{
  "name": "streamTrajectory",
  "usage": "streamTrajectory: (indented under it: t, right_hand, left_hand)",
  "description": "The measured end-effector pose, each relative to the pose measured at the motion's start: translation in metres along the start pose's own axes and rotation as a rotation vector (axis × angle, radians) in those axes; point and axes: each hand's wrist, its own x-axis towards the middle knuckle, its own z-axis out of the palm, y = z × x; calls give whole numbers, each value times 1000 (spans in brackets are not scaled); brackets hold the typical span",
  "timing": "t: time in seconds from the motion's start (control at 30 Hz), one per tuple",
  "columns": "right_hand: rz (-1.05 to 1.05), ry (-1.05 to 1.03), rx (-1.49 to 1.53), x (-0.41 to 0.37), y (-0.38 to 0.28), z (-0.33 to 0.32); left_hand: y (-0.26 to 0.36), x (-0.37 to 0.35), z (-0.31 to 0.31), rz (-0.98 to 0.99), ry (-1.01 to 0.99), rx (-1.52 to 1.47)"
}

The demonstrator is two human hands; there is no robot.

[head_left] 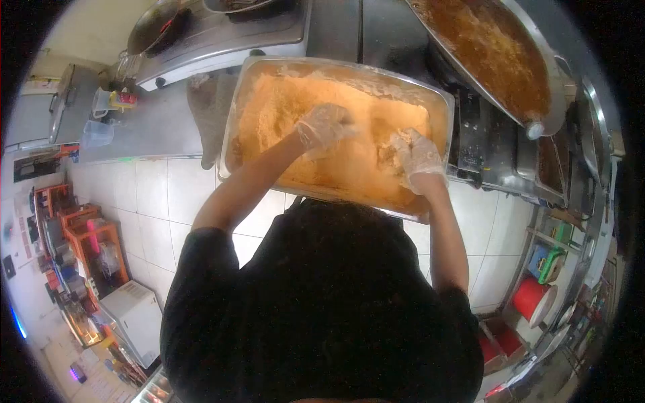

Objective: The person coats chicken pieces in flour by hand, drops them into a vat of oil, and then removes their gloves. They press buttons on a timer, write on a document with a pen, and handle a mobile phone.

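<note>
A large rectangular metal tray (233, 127) lies in front of me, holding a broad layer of orange-tinted flour (349, 174). My left hand (324, 126), in a clear plastic glove, is over the middle of the flour with its fingers curled in. What those fingers hold, if anything, is hidden. Toward the tray's right end, my right hand (420, 156), gloved the same way, has its fingers closed round a flour-coated piece (399, 142). The kind of food under that coating cannot be made out. Flour clings to both gloves.
A big pan of brown, bubbling oil (494, 57) stands at the upper right, close to the tray. A stove (242, 30) with a wok (153, 27) is at the upper left. A grey cloth (203, 111) hangs left of the tray, beside a steel counter (158, 121).
</note>
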Motion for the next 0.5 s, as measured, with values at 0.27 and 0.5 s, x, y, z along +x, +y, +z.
streamTrajectory:
  t: [0.27, 0.5]
  right_hand:
    - [65, -28, 9, -4, -10, -10]
    - [32, 41, -9, -2, 13, -5]
  left_hand:
    - [24, 14, 49, 206, -367, 308]
    - [-12, 22, 5, 59, -267, 87]
